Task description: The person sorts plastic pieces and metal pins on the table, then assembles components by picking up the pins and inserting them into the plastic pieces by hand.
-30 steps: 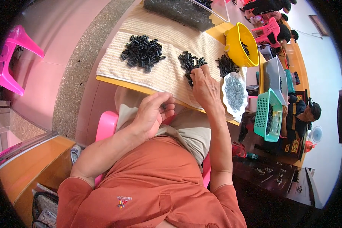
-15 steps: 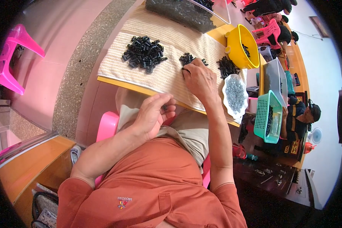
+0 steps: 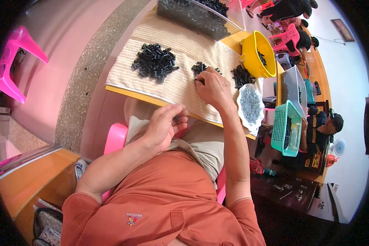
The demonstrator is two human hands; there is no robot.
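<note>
My left hand is held just off the table's near edge, its fingers curled with a small dark piece partly showing among them. My right hand is over the towel, thumb and fingers pinched on a small black tubular piece. Right behind its fingers lies a small pile of black pieces, partly covered by the hand. A larger heap of short black tubes sits on the towel to the left. Thinner black pieces are piled to the right, beside a white scalloped dish of small clear parts.
A striped cream towel covers the wooden table. At the back stands a clear bin of black parts; a yellow basket is at the right. Farther right, a person sits by a green basket. A pink stool stands left.
My right hand has drawn slightly back from the small pile, and the black piece in its fingertips shows more. The left hand has barely moved.
</note>
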